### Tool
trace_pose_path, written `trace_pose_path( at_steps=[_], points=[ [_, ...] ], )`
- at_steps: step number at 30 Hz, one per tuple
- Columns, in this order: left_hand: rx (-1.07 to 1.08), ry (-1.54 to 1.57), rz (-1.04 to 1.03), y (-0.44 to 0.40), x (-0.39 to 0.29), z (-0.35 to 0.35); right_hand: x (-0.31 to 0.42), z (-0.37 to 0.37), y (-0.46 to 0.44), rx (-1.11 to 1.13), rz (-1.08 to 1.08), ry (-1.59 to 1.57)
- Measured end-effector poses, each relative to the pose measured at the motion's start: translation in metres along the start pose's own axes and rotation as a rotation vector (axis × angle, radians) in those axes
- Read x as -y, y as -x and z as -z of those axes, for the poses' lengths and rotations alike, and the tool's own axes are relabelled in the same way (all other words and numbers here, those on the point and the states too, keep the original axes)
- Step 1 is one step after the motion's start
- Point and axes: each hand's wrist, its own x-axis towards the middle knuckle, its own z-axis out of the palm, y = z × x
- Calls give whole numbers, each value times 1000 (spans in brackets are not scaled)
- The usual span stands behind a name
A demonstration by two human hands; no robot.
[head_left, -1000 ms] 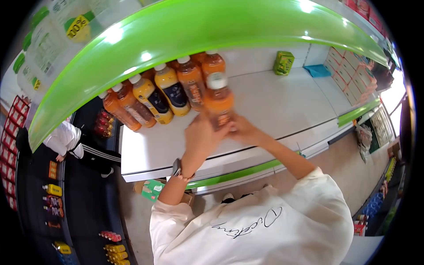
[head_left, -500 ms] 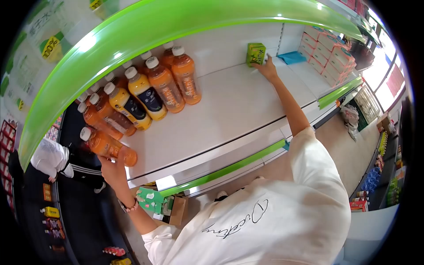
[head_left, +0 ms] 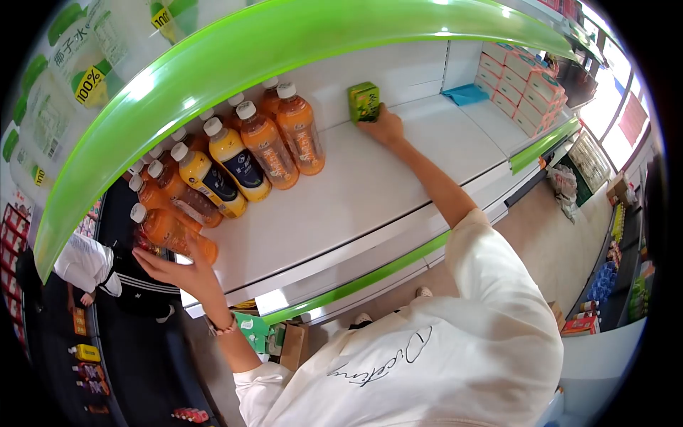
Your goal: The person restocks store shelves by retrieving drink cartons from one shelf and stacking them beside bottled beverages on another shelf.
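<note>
On the white shelf [head_left: 348, 188], my right hand [head_left: 384, 129] is closed on a small green box [head_left: 364, 102] with yellowish print, upright near the back panel. My left hand [head_left: 181, 274] is at the shelf's left front corner, fingers stretched and apart, beside the nearest orange drink bottle [head_left: 174, 235]. Its thumb overlaps that bottle's lower end; whether it touches cannot be made out. Behind stand several more orange bottles [head_left: 300, 135] and two yellow bottles with dark labels [head_left: 242, 165], all with white caps.
A blue cloth-like piece [head_left: 466, 95] and stacked pink-and-white boxes [head_left: 523, 89] are at the shelf's right end. A green curved strip [head_left: 284, 39] edges the shelf above. Open cartons [head_left: 292, 345] stand on the floor below. Another person [head_left: 89, 267] is at the left.
My right hand has slid the green box left along the shelf's back, toward the bottles. My left hand's fingers have spread away from the front orange bottle, which looks more upright.
</note>
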Motion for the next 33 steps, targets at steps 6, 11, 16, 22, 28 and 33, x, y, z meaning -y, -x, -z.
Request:
trace_pose_path(
  at_steps=[6,11,16,22,28,33],
  points=[
    [351,427,-448,-5,-100,-6,20,-4,12,159,50,35],
    [683,360,-651,6,-155,-97,24,-50,44,-553,155,-226],
    [559,400,-997,47,-192,-185,76,4,117,-341,396,-837],
    [474,329,-1158,92,-201,-271,95,4,164,-81,558,-684],
    [350,359,-1035,88,-203,-250,95,-5,162,280,532,-736],
    [405,298,-1023,90,-205,-250,100,4,166,274,496,-721]
  ],
)
